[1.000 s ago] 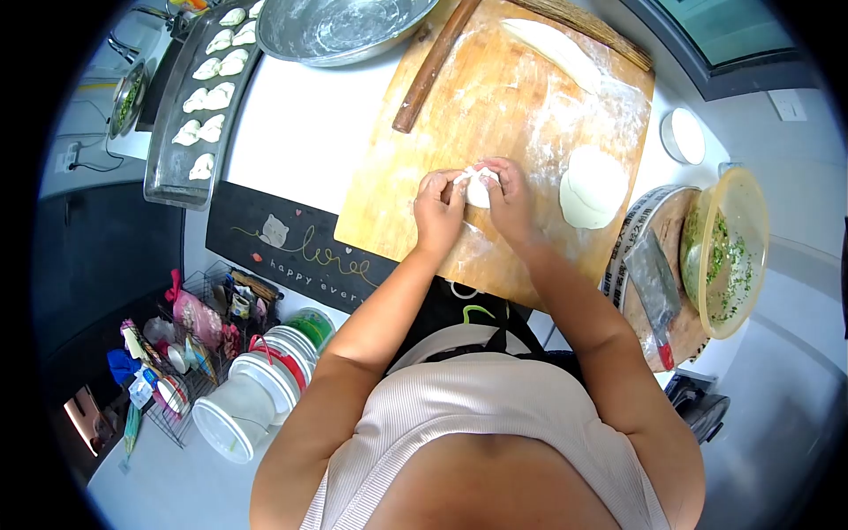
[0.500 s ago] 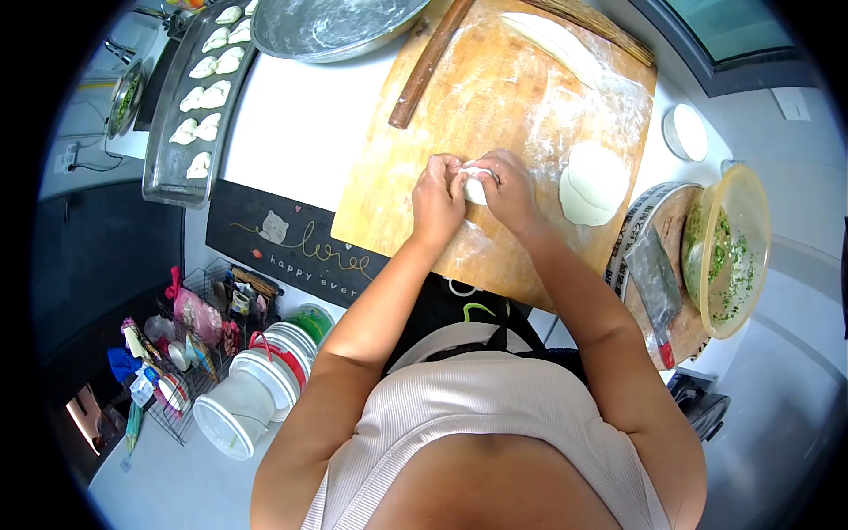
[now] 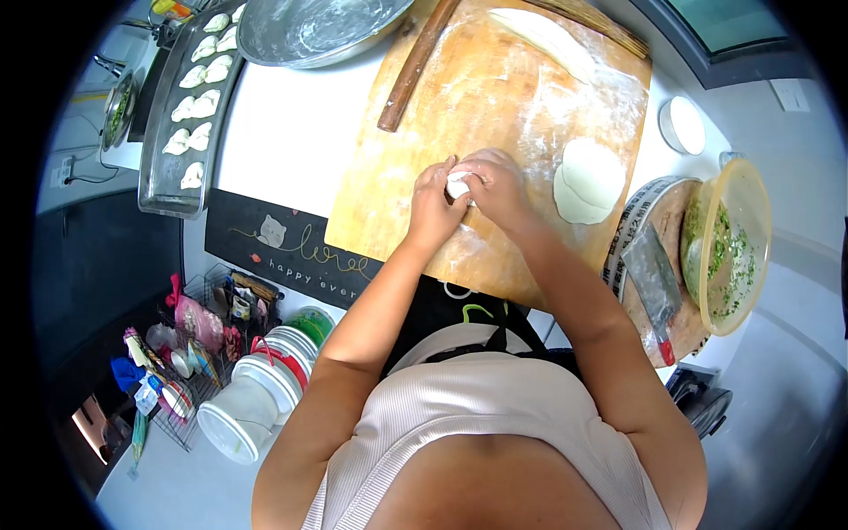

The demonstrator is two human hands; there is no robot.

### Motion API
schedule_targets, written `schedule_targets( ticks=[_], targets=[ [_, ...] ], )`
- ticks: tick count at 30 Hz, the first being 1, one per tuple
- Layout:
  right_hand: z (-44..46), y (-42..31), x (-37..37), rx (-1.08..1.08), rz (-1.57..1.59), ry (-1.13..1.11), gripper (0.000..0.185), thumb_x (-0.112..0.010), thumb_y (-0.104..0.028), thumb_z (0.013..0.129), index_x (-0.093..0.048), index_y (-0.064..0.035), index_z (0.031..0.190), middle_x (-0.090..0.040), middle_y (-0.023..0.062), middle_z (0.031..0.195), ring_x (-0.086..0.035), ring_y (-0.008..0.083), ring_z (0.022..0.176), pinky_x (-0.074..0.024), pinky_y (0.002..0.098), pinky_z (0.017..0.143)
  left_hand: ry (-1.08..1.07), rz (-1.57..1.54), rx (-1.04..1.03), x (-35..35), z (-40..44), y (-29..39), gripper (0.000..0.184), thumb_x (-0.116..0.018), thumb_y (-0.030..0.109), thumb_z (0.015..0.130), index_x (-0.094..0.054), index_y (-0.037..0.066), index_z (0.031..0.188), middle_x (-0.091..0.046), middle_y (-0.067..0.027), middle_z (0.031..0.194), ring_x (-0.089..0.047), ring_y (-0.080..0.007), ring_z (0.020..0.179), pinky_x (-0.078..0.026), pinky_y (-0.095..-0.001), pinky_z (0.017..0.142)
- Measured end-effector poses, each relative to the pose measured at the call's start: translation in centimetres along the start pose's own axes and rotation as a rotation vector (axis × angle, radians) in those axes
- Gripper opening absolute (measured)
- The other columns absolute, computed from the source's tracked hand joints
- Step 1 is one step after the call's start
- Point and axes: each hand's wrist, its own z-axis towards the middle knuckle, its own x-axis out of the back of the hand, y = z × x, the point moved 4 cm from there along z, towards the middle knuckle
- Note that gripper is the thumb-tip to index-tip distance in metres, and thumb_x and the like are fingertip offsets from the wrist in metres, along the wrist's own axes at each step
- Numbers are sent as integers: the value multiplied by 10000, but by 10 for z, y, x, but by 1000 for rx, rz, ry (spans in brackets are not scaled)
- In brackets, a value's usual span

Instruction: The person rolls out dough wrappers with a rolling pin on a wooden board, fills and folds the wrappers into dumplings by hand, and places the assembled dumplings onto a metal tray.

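Observation:
My left hand and my right hand meet over the floured wooden board. Between them is a small white dumpling, its dough pinched by the fingers and thumbs of both hands. Fingers cover much of it, so its full shape and any filling are hidden. Right of my hands, two thin round dough wrappers overlap on the board. A long strip of dough lies toward its far edge, and a wooden rolling pin rests at the far left.
At left, a metal tray holds several shaped dumplings beside a large metal basin. On the right are a small white bowl, a cleaver on a round chopping block, and a yellowish bowl with green bits inside.
Both hands have closed further around the dumpling, covering more of its lower part and bringing the fingers tighter together. The view has shifted slightly.

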Motion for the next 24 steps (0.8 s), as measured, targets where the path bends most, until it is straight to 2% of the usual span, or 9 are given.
schedule_targets(
  ticks=[3, 6, 7, 8, 10, 13, 16, 22, 24],
  targets=[
    [-2, -9, 8, 166, 30, -72, 297, -639, -64, 800, -653, -54, 1097, -605, 100, 1145, -559, 274, 1064, -439, 350, 919, 27, 75, -59, 6, 5, 2, 598, -746, 149, 727, -530, -7, 1262, -579, -197, 1136, -516, -359, 1078, -405, -419, 962],
    [-17, -1, 20, -66, 445, 143, 476, -676, -135, 802, -541, -52, 1250, -503, 170, 1290, -529, 327, 1110, -429, 382, 935, 14, 111, -175, 17, 18, 9, 537, -738, 161, 746, -565, 23, 1236, -596, -173, 1127, -518, -348, 1070, -407, -417, 957],
    [-22, 2, 29, -52, 244, 56, 653, -717, -172, 776, -423, -44, 1346, -440, 199, 1321, -509, 342, 1135, -415, 414, 954, -18, 97, -235, 19, 22, 11, 515, -733, 162, 753, -577, 35, 1227, -601, -163, 1124, -518, -344, 1067, -408, -417, 955],
    [-27, 5, 32, -98, 75, -3, 641, -726, -175, 770, -444, -46, 1331, -467, 187, 1280, -523, 329, 1117, -425, 411, 941, -50, 83, -297, 19, 25, 14, 493, -728, 164, 760, -589, 48, 1219, -607, -154, 1122, -519, -340, 1064, -408, -418, 953],
    [-40, 2, 37, -192, -261, -119, 615, -744, -179, 757, -485, -51, 1300, -522, 162, 1198, -550, 303, 1080, -445, 405, 914, -141, 11, -278, 15, 29, 14, 430, -703, 119, 772, -619, 80, 1192, -603, -138, 1190, -528, -322, 1126, -415, -398, 979],
    [-52, 3, 25, -323, -37, -42, 493, -720, -155, 782, -551, -58, 1235, -556, 142, 1098, -604, 266, 916, -493, 356, 794, -205, -110, -265, 3, 29, 9, 409, -681, 39, 763, -636, 83, 1167, -604, -138, 1213, -527, -299, 1180, -422, -373, 1004],
    [-56, 15, 9, -357, 261, 203, 301, -704, -161, 796, -654, -57, 1074, -603, 129, 975, -609, 254, 762, -495, 320, 667, -222, -218, -194, -4, 25, 9, 385, -642, -58, 744, -669, 75, 1104, -624, -130, 1191, -535, -286, 1193, -430, -361, 1012],
    [-48, 7, 15, -314, 52, 264, 67, -693, -106, 784, -710, -57, 826, -625, 102, 790, -604, 248, 725, -482, 326, 634, -92, -315, -161, -9, 18, 0, 275, -586, -121, 747, -702, 33, 944, -656, -135, 1124, -553, -296, 1181, -437, -362, 1004],
    [-48, 10, 12, -192, -30, 285, 91, -700, -118, 777, -710, -69, 853, -632, 96, 833, -605, 251, 737, -484, 332, 644, -78, -340, -147, -7, 16, -4, 251, -582, -116, 760, -694, 23, 937, -648, -148, 1137, -540, -297, 1199, -429, -361, 1011]
  ],
)
